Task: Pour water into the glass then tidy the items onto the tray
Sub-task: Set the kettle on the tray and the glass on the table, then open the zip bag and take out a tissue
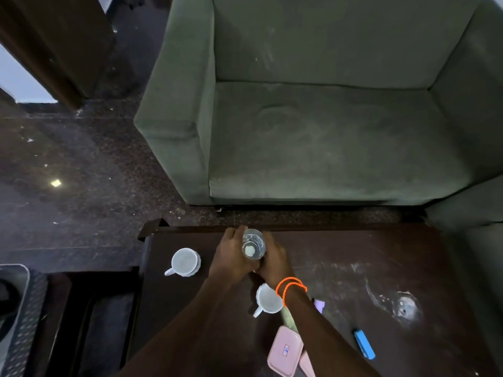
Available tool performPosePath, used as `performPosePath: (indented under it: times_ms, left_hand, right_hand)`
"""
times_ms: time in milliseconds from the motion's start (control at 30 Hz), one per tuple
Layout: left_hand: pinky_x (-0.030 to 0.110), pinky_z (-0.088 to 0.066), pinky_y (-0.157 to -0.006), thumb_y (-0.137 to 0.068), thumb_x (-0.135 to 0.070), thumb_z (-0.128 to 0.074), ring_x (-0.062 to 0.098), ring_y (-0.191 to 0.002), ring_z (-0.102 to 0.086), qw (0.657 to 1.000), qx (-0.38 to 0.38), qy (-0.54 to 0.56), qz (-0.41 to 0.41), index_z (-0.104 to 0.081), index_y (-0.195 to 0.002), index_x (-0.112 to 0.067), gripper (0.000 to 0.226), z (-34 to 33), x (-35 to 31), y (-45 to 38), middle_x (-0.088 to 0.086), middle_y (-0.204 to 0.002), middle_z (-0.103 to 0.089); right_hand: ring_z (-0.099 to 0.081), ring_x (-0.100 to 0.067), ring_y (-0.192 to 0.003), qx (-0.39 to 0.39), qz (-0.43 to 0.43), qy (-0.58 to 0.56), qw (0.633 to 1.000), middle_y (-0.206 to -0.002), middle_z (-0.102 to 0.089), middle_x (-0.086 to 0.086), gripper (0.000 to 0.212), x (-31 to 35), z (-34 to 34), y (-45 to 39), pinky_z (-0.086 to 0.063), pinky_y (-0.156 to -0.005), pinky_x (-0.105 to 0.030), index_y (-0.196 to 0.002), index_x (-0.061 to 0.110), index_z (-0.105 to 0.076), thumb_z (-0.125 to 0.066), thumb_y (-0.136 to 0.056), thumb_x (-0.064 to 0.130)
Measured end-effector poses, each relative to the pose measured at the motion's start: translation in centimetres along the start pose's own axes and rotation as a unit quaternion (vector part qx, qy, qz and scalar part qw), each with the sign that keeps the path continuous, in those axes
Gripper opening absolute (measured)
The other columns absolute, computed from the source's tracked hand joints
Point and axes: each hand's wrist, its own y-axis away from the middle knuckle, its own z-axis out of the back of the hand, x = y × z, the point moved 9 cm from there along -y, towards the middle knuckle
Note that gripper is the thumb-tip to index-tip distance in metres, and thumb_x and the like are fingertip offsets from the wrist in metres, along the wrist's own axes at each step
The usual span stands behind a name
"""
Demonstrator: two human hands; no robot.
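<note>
hands: left [231, 254] and right [273, 258] both wrapped round the clear bottle [253, 244] at the table's [353, 254] far edge, cap seemingly on; judged step is uncapping, so steady with 1 hand, twist with the other, keep upright.

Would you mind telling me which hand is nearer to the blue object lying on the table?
Right. The right hand, gripping the clear bottle, sits on the side toward the blue object; the left hand holds the bottle's opposite side, farther away.
</note>
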Motion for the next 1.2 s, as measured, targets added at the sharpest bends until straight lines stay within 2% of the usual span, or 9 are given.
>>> performPosePath:
  times_ms: [300, 467, 567, 633, 700, 833, 900, 1033, 1200]
  left_hand:
    - [0.031, -0.048, -0.106, -0.055, -0.022, -0.096, 0.025, -0.123, -0.060, 0.998, -0.013, 0.051, -0.018, -0.048, -0.150, -0.012, 0.106, 2.5, -0.3, 1.8, 0.007, -0.138, -0.052]
    - [0.021, -0.042, -0.105, -0.067, -0.021, -0.088, 0.023, -0.127, -0.060, 0.997, -0.052, 0.056, -0.010, -0.053, -0.146, -0.009, 0.088, 7.9, 0.1, 4.9, 0.008, -0.141, -0.054]
    - [0.030, -0.049, -0.104, -0.076, -0.021, -0.084, 0.023, -0.121, -0.062, 0.994, -0.085, 0.067, -0.001, -0.061, -0.139, -0.009, 0.069, 11.9, 1.0, 8.0, 0.007, -0.135, -0.059]
    - [0.036, -0.052, -0.100, -0.077, -0.016, -0.083, 0.024, -0.114, -0.065, 0.989, -0.117, 0.087, 0.009, -0.067, -0.129, -0.009, 0.055, 14.5, 2.4, 10.5, 0.008, -0.125, -0.063]
    - [0.030, -0.052, -0.096, -0.077, -0.012, -0.082, 0.024, -0.110, -0.066, 0.984, -0.145, 0.100, 0.024, -0.071, -0.123, -0.010, 0.047, 17.1, 4.5, 13.3, 0.006, -0.119, -0.065]
    - [0.026, -0.053, -0.094, -0.082, -0.020, -0.079, 0.016, -0.106, -0.066, 0.975, -0.188, 0.094, 0.068, -0.069, -0.127, -0.015, 0.046, 22.2, 9.9, 19.4, 0.000, -0.121, -0.063]
    - [0.030, -0.054, -0.094, -0.082, -0.021, -0.078, 0.015, -0.103, -0.065, 0.969, -0.213, 0.085, 0.093, -0.070, -0.124, -0.015, 0.043, 24.7, 13.1, 22.6, 0.000, -0.118, -0.063]
    - [0.033, -0.053, -0.092, -0.082, -0.021, -0.077, 0.023, -0.102, -0.067, 0.949, -0.255, 0.088, 0.163, -0.070, -0.121, -0.012, 0.041, 28.8, 20.0, 28.9, 0.004, -0.117, -0.065]
    - [0.019, -0.043, -0.090, -0.084, -0.023, -0.077, 0.020, -0.108, -0.065, 0.918, -0.308, 0.085, 0.235, -0.071, -0.123, -0.012, 0.041, 32.3, 28.0, 35.8, 0.004, -0.122, -0.065]
  right_hand:
    - [-0.066, -0.022, -0.101, 0.015, -0.020, 0.036, 0.999, -0.111, -0.068, -0.001, 0.056, 1.9, 1.3, 0.5, -0.053, -0.088, -0.038, -0.122, 0.026, -0.055, -0.069, -0.073, 0.003]
    - [-0.060, -0.030, -0.112, -0.017, 0.025, 0.093, 0.995, -0.126, -0.057, -0.009, 0.066, 6.6, 1.9, 1.8, -0.050, -0.096, -0.039, -0.125, 0.012, -0.059, -0.065, -0.064, -0.012]
    - [-0.057, -0.036, -0.119, -0.009, 0.062, 0.104, 0.993, -0.131, -0.056, -0.016, 0.074, 10.7, 0.6, 3.3, -0.048, -0.103, -0.044, -0.129, 0.004, -0.058, -0.058, -0.059, -0.019]
    - [-0.053, -0.035, -0.125, 0.015, 0.087, 0.122, 0.989, -0.135, -0.055, -0.016, 0.076, 13.8, -1.5, 4.7, -0.044, -0.108, -0.044, -0.133, 0.004, -0.056, -0.060, -0.060, -0.016]
    - [-0.052, -0.029, -0.127, 0.036, 0.105, 0.127, 0.986, -0.137, -0.053, -0.010, 0.074, 17.2, -4.1, 6.5, -0.044, -0.108, -0.042, -0.134, 0.010, -0.055, -0.066, -0.064, -0.008]
    - [-0.058, -0.037, -0.117, 0.070, 0.133, 0.054, 0.987, -0.126, -0.061, -0.016, 0.059, 23.7, -10.7, 10.8, -0.045, -0.103, -0.042, -0.123, 0.003, -0.063, -0.071, -0.067, -0.012]
    - [-0.058, -0.037, -0.114, 0.104, 0.143, 0.057, 0.983, -0.123, -0.062, -0.017, 0.059, 26.4, -14.7, 13.1, -0.044, -0.102, -0.038, -0.121, 0.002, -0.063, -0.071, -0.064, -0.012]
    - [-0.054, -0.036, -0.121, 0.194, 0.157, 0.075, 0.965, -0.131, -0.057, -0.017, 0.066, 30.3, -22.6, 18.0, -0.045, -0.104, -0.043, -0.129, 0.006, -0.060, -0.067, -0.065, -0.006]
    - [-0.051, -0.024, -0.126, 0.283, 0.188, 0.084, 0.937, -0.137, -0.053, -0.005, 0.067, 33.6, -31.1, 23.9, -0.044, -0.106, -0.032, -0.135, 0.014, -0.054, -0.065, -0.070, -0.002]
